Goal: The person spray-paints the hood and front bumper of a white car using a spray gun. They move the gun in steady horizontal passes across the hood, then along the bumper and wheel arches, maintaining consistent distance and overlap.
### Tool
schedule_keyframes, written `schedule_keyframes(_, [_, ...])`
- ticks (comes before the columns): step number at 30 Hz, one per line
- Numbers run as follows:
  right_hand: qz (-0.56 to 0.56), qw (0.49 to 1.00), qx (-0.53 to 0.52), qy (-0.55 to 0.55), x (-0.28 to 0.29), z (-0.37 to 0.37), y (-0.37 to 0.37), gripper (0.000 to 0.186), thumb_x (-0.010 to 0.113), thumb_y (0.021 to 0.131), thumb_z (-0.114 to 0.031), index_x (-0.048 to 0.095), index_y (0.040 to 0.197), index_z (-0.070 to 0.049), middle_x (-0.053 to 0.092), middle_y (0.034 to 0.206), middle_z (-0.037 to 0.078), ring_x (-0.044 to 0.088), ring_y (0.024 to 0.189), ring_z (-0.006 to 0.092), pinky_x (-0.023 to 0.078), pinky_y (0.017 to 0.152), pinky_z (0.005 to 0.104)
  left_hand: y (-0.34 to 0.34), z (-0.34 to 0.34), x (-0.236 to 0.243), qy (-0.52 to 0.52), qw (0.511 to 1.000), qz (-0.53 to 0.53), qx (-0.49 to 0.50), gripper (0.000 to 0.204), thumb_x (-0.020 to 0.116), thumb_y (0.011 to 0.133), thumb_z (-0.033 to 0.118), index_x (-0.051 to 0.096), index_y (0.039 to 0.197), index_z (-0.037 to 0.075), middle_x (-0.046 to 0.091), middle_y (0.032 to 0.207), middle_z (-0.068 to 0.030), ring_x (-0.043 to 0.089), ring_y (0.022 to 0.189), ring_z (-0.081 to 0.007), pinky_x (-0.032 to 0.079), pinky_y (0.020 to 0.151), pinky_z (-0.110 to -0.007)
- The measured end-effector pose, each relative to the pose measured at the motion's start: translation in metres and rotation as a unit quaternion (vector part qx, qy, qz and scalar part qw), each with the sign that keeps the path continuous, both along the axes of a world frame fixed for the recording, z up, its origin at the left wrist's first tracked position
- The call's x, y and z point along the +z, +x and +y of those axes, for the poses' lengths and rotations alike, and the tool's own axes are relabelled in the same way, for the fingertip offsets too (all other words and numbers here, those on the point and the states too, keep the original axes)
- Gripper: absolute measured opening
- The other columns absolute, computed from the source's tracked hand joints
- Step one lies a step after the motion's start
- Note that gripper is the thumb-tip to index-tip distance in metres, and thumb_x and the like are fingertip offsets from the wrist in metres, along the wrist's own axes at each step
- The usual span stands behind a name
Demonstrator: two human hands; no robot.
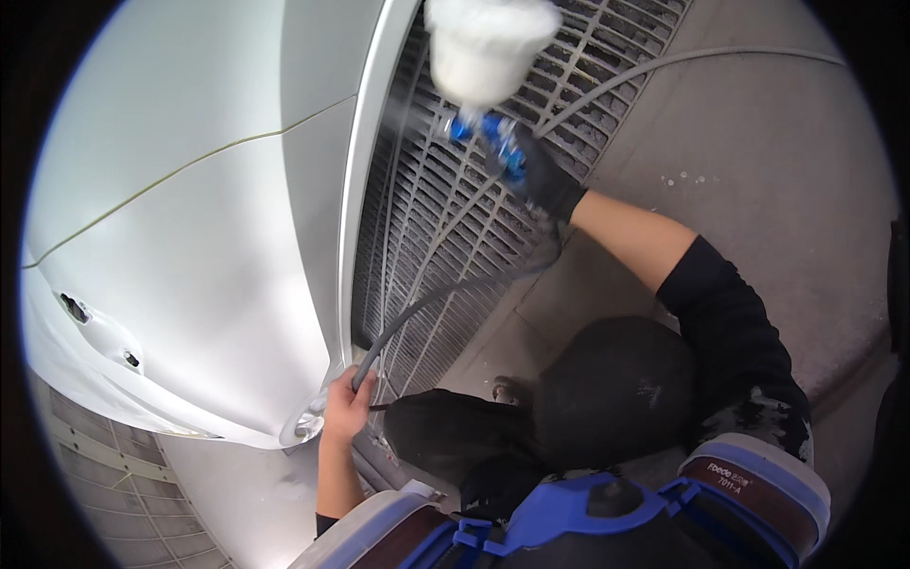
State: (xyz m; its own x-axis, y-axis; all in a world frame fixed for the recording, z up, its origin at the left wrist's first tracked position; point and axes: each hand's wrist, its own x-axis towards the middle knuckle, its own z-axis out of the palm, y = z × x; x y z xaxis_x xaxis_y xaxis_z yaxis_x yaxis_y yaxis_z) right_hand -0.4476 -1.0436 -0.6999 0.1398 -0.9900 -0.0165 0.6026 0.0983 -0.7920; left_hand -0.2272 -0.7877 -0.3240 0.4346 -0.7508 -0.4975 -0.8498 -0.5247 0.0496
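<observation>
My right hand (545, 180), in a dark glove, is wrapped round the handle of a blue spray gun (510, 152). On top of the gun sits a white paint cup (488, 57), slightly blurred. A grey air hose (445, 289) hangs in a curve from below the right hand. Bare, my left hand (346, 408) grips this hose near the lower corner of a white car body (209, 275). The gun is to the right of the car's edge, apart from it.
A thin seam crosses the car's panels, and two small openings (74, 308) show at its lower left. Metal floor grating (445, 218) runs alongside the car. More hose (701, 55) lies over the grey floor (758, 171). My bent dark-clothed legs (616, 389) and a respirator (597, 517) fill the lower middle.
</observation>
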Motion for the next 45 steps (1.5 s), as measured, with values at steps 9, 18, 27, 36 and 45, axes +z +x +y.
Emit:
schedule_keyframes(9, [-0.065, 0.996, 0.022, -0.053, -0.016, -0.023, 0.000, 0.043, 0.048, 0.105, -0.053, 0.056, 0.111, -0.012, 0.060, 0.077, 0.001, 0.056, 0.063, 0.0117, 0.046, 0.054, 0.0263, -0.082, -0.063, 0.052, -0.001, 0.996, -0.071, -0.061, 0.035, 0.068, 0.099, 0.012, 0.048, 0.072, 0.001, 0.039, 0.056, -0.0028, 0.034, 0.057, -0.0104, 0.032, 0.050, -0.032])
schedule_keyframes(18, [-0.271, 0.955, -0.043, 0.114, 0.025, -0.170, -0.155, 0.061, 0.039, 0.103, -0.069, 0.068, 0.113, -0.016, 0.061, 0.076, 0.002, 0.059, 0.068, 0.0129, 0.045, 0.053, 0.0292, -0.127, -0.076, -0.006, 0.068, 0.997, 0.017, -0.020, 0.025, 0.066, 0.103, 0.020, 0.054, 0.090, 0.002, 0.048, 0.063, -0.0034, 0.043, 0.060, -0.0123, 0.040, 0.056, -0.033])
schedule_keyframes(27, [-0.151, 0.959, -0.228, 0.074, 0.072, -0.220, -0.249, 0.058, 0.039, 0.103, -0.069, 0.066, 0.102, -0.018, 0.049, 0.064, -0.005, 0.040, 0.049, 0.0072, 0.030, 0.042, 0.0240, -0.140, -0.084, -0.034, 0.054, 0.994, 0.098, 0.012, 0.023, 0.065, 0.104, 0.019, 0.054, 0.091, 0.004, 0.049, 0.070, 0.0011, 0.043, 0.066, -0.0111, 0.041, 0.061, -0.030])
schedule_keyframes(36, [-0.128, 0.986, -0.060, 0.087, 0.103, -0.175, -0.243, 0.060, 0.037, 0.102, -0.070, 0.061, 0.099, -0.014, 0.056, 0.068, 0.002, 0.038, 0.043, 0.0098, 0.028, 0.040, 0.0239, -0.130, -0.092, -0.020, 0.012, 0.993, 0.119, 0.021, 0.023, 0.065, 0.104, 0.019, 0.053, 0.089, 0.006, 0.050, 0.071, 0.0027, 0.046, 0.066, -0.0081, 0.040, 0.060, -0.028])
schedule_keyframes(45, [-0.101, 0.991, -0.002, 0.083, 0.115, -0.220, -0.274, 0.058, 0.042, 0.102, -0.068, 0.062, 0.100, -0.013, 0.061, 0.072, 0.005, 0.050, 0.053, 0.0108, 0.034, 0.042, 0.0241, -0.144, -0.074, -0.033, 0.044, 0.987, 0.157, -0.004, 0.034, 0.068, 0.100, 0.014, 0.059, 0.132, 0.005, 0.054, 0.081, -0.0028, 0.052, 0.074, -0.0130, 0.047, 0.072, -0.030])
